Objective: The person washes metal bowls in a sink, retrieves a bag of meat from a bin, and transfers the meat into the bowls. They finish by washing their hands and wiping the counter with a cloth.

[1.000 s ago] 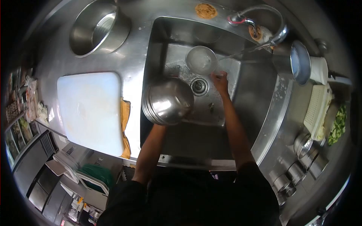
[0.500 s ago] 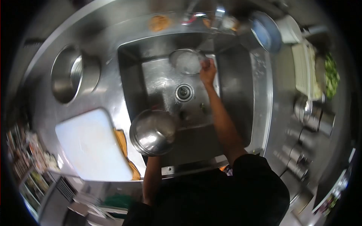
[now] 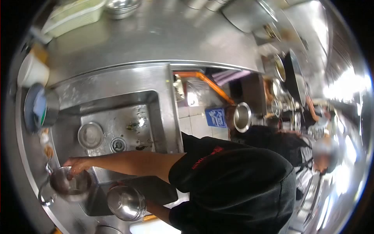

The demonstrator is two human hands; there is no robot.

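Holding 1 bowl [image 3: 76,187] at its rim: right hand [image 3: 79,165], thumb over the inside, remaining fingers partly hidden; finger gap narrow, closed on the wall. Bowl sits at the far end of the sink [image 3: 163,117], just beside the faucet [image 3: 47,198]; whether the 2 touch cannot be told.

Left hand [image 3: 149,206] is mostly hidden by a stack [image 3: 124,202] of nested steel bowls. Fingers appear wrapped about the stack, a little of them showing at its side; exact spread cannot be told, nor the bowl count. Stack is held over the left part of the sink, apart from the right hand's bowl.

2nd bowl [image 3: 90,135] rests mouth up on the sink floor, near the drain [image 3: 118,145]. Scraps [image 3: 132,126] lie on the same floor.

Surroundings: pot [image 3: 53,105] and white tub [image 3: 32,73] side by side beyond the sink; basket [image 3: 78,20] on the counter [image 3: 156,39] to the right; white board [image 3: 156,227] to the left, cloth [image 3: 149,217] at its edge. 1 co-worker [image 3: 286,148] in dark clothing stands in the background.
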